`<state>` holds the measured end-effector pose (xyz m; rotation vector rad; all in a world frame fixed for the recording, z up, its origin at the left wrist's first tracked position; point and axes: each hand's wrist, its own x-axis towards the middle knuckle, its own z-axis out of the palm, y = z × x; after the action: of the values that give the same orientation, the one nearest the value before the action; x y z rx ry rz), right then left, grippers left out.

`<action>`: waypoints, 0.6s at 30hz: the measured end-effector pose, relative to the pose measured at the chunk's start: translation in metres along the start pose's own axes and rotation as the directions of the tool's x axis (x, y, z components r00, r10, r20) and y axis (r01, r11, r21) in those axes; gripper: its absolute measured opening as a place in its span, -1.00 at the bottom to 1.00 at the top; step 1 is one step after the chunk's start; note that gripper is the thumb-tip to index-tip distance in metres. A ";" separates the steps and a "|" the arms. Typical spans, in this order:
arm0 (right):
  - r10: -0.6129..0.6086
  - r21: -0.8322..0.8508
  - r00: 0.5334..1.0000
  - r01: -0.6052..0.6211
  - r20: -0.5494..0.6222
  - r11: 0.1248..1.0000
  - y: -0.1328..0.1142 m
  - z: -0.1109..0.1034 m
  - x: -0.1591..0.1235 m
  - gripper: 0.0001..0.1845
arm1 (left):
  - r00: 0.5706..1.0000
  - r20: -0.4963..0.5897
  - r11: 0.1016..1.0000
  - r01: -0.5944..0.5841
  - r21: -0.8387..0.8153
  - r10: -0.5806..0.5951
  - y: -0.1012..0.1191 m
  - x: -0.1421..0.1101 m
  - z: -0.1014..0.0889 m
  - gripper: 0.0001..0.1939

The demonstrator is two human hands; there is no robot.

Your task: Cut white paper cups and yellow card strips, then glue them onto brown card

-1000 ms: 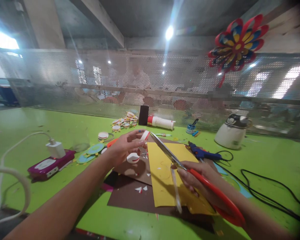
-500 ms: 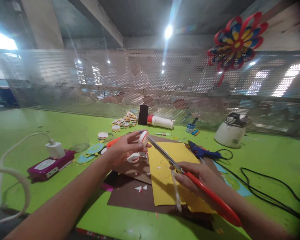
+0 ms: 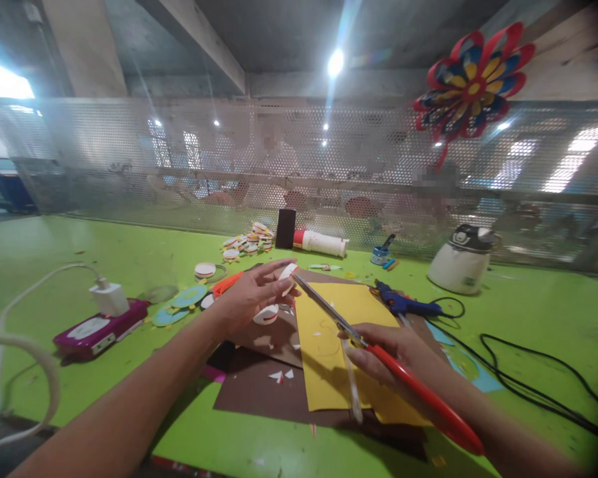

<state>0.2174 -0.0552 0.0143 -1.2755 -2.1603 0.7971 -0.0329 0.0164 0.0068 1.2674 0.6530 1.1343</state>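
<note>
My left hand (image 3: 252,293) pinches a small white paper ring with a red line (image 3: 289,273) between thumb and fingers. Red-handled scissors (image 3: 403,378) are in my right hand (image 3: 386,348), and their blade tips meet the edge of that ring. Under my left hand a second white ring (image 3: 266,315) lies on brown paper. A yellow sheet (image 3: 323,358) sits beneath the scissors, over dark brown paper (image 3: 259,388). White paper scraps (image 3: 279,376) are scattered on the brown paper.
A blue glue gun (image 3: 408,304) with a black cord lies at the right. Behind are a white kettle-like container (image 3: 461,265), a phone (image 3: 286,228) and a pile of white rings (image 3: 249,240). A purple power strip (image 3: 102,328) with a white charger sits left.
The ring in my left hand has tilted and turned slightly, with the fingers shifting around it. My right hand and the scissors have barely moved.
</note>
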 end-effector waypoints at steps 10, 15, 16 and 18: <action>0.052 -0.007 0.998 -0.052 0.029 0.999 -0.001 -0.002 0.002 -0.59 | 0.993 0.114 0.999 0.007 -0.042 -0.002 0.004 -0.002 -0.005 -0.53; 0.084 0.046 0.994 -0.087 0.071 0.995 0.001 -0.003 0.002 -0.58 | 0.995 0.101 1.000 -0.002 -0.009 0.003 0.002 0.000 -0.006 -0.55; 0.078 0.053 0.994 -0.082 0.072 0.995 0.001 -0.003 0.002 -0.58 | 0.995 0.098 1.000 -0.003 -0.001 0.003 0.001 0.000 -0.006 -0.56; 0.065 0.059 0.995 -0.069 0.069 0.996 0.000 -0.003 0.001 -0.59 | 0.996 0.088 1.000 -0.009 0.008 0.008 0.001 0.000 -0.006 -0.56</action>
<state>0.2195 -0.0536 0.0163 -1.3138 -2.1375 0.9386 -0.0383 0.0191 0.0064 1.3207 0.5877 1.0774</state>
